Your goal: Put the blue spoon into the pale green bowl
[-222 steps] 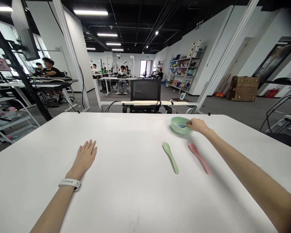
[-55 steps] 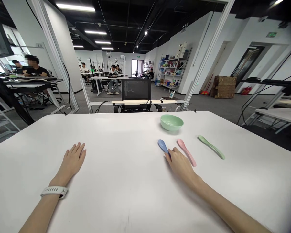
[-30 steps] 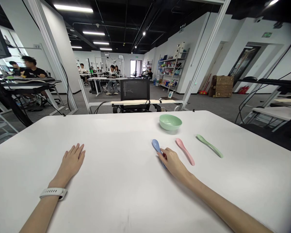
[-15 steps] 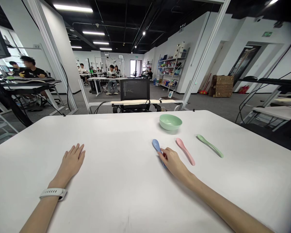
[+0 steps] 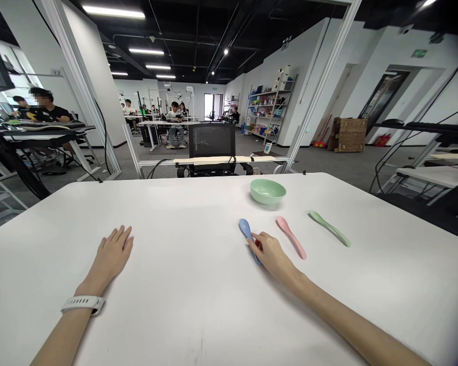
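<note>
Spoon in blue (image 5: 245, 228) lies on a white bench (image 5: 183, 290), pinched by the right hand's grip (image 5: 270, 254), beside a pink spoon (image 5: 291, 237) and before a green bowl (image 5: 267, 200); the left hand (image 5: 112, 254) rests flat, grip spread.

Looks like an open-plan office or lab, given the mesh chair (image 5: 212, 140), seated people (image 5: 52, 113), ceiling strip lights (image 5: 113, 11) and stocked shelving (image 5: 270, 106).
</note>
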`<state>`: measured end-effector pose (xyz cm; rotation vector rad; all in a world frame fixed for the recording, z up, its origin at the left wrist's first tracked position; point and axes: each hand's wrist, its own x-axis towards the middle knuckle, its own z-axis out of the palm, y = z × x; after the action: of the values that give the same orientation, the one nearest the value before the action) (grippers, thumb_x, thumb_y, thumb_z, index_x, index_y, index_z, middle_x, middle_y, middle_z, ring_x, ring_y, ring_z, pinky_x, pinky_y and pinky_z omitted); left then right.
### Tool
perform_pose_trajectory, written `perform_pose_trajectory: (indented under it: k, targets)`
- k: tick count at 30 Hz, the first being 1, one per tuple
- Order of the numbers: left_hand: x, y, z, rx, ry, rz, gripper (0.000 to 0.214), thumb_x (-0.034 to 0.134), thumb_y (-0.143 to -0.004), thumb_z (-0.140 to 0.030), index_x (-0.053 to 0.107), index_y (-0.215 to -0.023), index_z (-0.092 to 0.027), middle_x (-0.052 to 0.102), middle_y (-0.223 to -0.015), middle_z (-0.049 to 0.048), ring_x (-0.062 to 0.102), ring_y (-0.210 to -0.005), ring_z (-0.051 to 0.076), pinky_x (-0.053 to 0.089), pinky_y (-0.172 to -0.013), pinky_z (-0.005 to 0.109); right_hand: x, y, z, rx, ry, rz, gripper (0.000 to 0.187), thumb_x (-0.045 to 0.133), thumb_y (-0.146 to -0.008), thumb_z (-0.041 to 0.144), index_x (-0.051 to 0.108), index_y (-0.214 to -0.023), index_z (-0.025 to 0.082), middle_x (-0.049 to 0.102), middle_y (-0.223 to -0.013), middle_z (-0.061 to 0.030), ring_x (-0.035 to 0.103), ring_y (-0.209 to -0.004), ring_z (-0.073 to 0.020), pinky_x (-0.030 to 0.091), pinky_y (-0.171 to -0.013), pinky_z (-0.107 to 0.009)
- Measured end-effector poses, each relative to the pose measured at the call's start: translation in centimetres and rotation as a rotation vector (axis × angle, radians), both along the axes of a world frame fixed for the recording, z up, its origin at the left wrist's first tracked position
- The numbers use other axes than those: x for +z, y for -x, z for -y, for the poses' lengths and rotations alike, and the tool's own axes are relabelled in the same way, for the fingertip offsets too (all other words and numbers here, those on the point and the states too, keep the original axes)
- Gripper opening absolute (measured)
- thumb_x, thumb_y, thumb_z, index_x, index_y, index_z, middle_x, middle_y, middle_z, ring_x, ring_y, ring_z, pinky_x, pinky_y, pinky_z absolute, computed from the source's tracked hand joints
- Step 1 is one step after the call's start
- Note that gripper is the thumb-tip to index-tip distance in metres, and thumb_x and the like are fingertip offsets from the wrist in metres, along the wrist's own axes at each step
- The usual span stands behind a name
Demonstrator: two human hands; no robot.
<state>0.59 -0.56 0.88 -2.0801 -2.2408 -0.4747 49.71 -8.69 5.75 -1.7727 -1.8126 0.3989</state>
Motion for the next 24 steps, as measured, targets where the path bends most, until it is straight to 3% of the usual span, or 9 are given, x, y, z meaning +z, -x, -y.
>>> perform_pose_trajectory:
  k: [4,12,18,21,24]
  targets:
    - [0.3,-0.2,0.2,-0.005,0.016,-0.012,0.079,0.022,-0.109,-0.044,0.061,-0.167,-0.007,0.055,-0.179,0.0238,0.048,-0.170,0.041,0.038,-0.139,0.067,0.1,0.0,0.1,0.003,0.001,-0.008,0.056,0.044,-0.115,0.062,0.048,-0.070,0.028,0.066,-0.084,-0.0076,0.058,-0.065,-0.0197,0.048,-0.067,-0.034]
    - [0.8,-0.6,0.4,0.029,0.063,-0.020,0.074,0.027,-0.111,-0.042,0.059,-0.170,-0.010,0.051,-0.182,0.0207,0.045,-0.173,0.036,0.035,-0.142,0.058,0.0,-0.1,0.1,0.003,-0.005,0.001,0.061,0.040,-0.114,0.070,0.047,-0.070,0.029,0.066,-0.083,-0.0081,0.059,-0.065,-0.0202,0.048,-0.068,-0.035]
    - [0.4,-0.3,0.2,0.008,0.052,-0.018,0.077,0.023,-0.111,-0.045,0.059,-0.169,-0.008,0.051,-0.182,0.0216,0.045,-0.173,0.038,0.035,-0.142,0.063,0.2,-0.9,-0.4,-0.001,-0.037,0.015,0.055,0.043,-0.115,0.061,0.056,-0.073,0.027,0.070,-0.086,-0.0096,0.066,-0.072,-0.0229,0.052,-0.076,-0.037]
    - [0.1,-0.1,0.1,0.016,0.044,-0.014,0.078,0.022,-0.111,-0.046,0.059,-0.169,-0.010,0.051,-0.182,0.0201,0.044,-0.173,0.037,0.034,-0.142,0.061,1.2,-3.5,-1.6,-0.078,-0.122,0.042,0.046,0.048,-0.112,0.054,0.075,-0.092,0.023,0.074,-0.090,-0.0106,0.069,-0.078,-0.0250,0.054,-0.085,-0.040]
    - [0.0,-0.1,0.0,0.015,0.033,-0.013,0.079,0.021,-0.111,-0.047,0.059,-0.169,-0.010,0.053,-0.182,0.0196,0.045,-0.172,0.037,0.035,-0.142,0.061,2.5,-8.3,-2.9,-0.285,-0.206,0.089,0.046,0.052,-0.108,0.045,0.082,-0.122,0.014,0.078,-0.103,-0.0154,0.069,-0.083,-0.0271,0.055,-0.090,-0.042]
